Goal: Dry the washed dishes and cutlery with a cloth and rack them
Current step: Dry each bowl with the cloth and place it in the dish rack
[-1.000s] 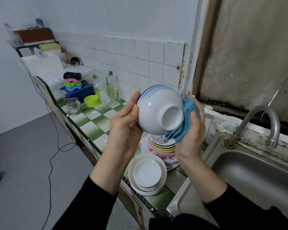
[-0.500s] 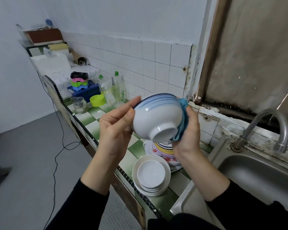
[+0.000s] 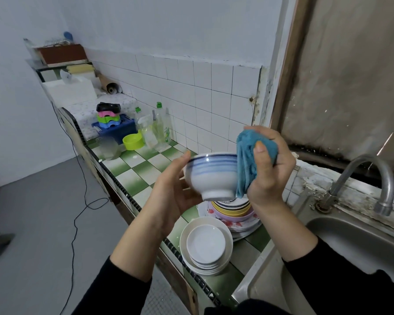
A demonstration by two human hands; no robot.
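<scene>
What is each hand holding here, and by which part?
Left hand grips the blue-striped bowl by its left side, thumb at the rim. Right hand pinches the bunched blue cloth at the bowl's right side.

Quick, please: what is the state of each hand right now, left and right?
Left hand: closed, holding the blue-striped bowl.
Right hand: closed, holding the blue cloth.

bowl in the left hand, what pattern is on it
White bowl with dark and light blue bands near the rim, seen in the head view.
</scene>
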